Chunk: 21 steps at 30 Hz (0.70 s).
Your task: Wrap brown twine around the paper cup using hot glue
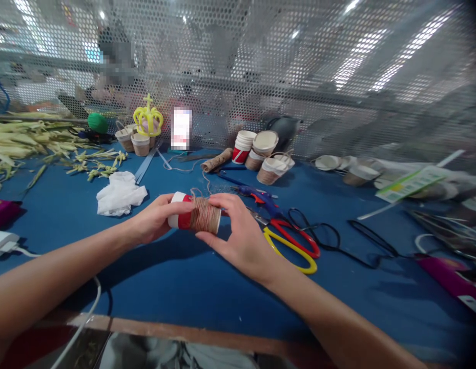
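A red and white paper cup (183, 219) lies sideways in the air above the blue table (164, 292), its right part wrapped in brown twine (205, 216). My left hand (159, 218) is closed round the cup's left end, thumb along its top. At the right end, my right hand (238, 230) grips the wrapped part between its fingers and thumb. A strand of twine runs from the cup up to a twine roll (217, 161) behind it.
Scissors (293, 246) and a blue glue gun (261, 199) with a black cord lie right of my hands. White cloth (121, 193) is at the left. Stacked cups (244, 146), small twine-wrapped baskets (273, 169) and a lit phone (181, 128) stand near the perforated metal screen (222, 61).
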Motion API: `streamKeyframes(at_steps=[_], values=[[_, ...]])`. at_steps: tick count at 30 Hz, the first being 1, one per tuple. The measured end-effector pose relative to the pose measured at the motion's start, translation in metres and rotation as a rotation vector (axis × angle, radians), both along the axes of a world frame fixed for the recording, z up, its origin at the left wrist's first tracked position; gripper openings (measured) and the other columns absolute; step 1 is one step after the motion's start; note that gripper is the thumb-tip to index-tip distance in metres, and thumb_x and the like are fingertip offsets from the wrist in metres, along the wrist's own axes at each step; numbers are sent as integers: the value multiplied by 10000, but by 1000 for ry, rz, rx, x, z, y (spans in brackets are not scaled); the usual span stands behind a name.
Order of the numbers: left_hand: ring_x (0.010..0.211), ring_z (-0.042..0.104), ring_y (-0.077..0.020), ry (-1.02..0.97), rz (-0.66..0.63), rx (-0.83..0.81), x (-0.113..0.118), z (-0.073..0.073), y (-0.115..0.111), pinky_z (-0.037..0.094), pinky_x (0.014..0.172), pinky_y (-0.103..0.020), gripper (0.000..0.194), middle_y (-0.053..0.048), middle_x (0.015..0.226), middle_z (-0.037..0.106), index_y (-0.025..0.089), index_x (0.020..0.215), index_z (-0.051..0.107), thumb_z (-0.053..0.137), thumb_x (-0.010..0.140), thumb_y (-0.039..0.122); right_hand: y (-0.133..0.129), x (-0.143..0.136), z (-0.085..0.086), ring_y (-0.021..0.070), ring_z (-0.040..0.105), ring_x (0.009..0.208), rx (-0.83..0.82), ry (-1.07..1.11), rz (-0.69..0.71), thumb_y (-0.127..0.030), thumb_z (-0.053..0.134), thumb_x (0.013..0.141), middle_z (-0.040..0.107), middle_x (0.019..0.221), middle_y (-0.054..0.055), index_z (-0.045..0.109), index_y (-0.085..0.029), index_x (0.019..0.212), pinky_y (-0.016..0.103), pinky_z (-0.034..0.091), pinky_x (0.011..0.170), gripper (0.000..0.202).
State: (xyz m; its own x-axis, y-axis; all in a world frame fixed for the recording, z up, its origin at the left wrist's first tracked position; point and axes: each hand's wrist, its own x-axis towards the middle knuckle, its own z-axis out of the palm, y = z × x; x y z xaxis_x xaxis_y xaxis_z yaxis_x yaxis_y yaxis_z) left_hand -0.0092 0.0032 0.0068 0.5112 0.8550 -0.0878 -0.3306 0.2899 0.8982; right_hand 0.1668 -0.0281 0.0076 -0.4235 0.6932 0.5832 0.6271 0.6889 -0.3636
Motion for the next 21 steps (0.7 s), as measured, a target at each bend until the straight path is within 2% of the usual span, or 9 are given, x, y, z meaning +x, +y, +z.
streamKeyframes(at_steps=[6, 12, 14, 18, 21], values=[[626, 557, -110, 47, -24, -11, 3, -6, -2, 402, 623, -211, 199, -42, 693, 642, 72, 783, 627, 647, 661, 228, -3, 5, -14, 246, 433, 1065, 126, -60, 23, -209, 628, 707, 449, 1091, 143, 362, -172, 1069, 440, 403, 896, 451], [611, 541, -93, 184, 10, 51, 6, -12, -4, 402, 609, -203, 203, -8, 691, 630, 98, 778, 614, 681, 609, 186, -7, 7, -27, 240, 435, 1050, 113, -23, 26, -189, 622, 710, 434, 1089, 130, 356, -192, 1075, 433, 415, 879, 452], [633, 547, -100, 217, -7, 87, 7, -10, -7, 416, 638, -215, 214, -3, 711, 633, 110, 802, 612, 670, 604, 166, -8, 7, -27, 239, 434, 1048, 92, -10, 37, -215, 639, 700, 439, 1086, 134, 359, -184, 1071, 425, 410, 883, 465], [615, 531, -94, 315, -39, 167, 8, -5, -12, 417, 635, -212, 193, 11, 690, 620, 112, 788, 600, 642, 606, 161, -8, 9, -22, 246, 449, 1024, -17, 80, 31, -407, 645, 670, 468, 1056, 135, 396, -165, 1045, 424, 410, 868, 511], [600, 517, -96, 375, -91, 246, 9, -5, -15, 410, 611, -209, 186, 9, 673, 607, 105, 783, 588, 621, 617, 183, -6, 10, -18, 217, 481, 981, -139, 184, 22, -421, 552, 750, 494, 1031, 122, 445, -155, 1028, 394, 422, 844, 399]])
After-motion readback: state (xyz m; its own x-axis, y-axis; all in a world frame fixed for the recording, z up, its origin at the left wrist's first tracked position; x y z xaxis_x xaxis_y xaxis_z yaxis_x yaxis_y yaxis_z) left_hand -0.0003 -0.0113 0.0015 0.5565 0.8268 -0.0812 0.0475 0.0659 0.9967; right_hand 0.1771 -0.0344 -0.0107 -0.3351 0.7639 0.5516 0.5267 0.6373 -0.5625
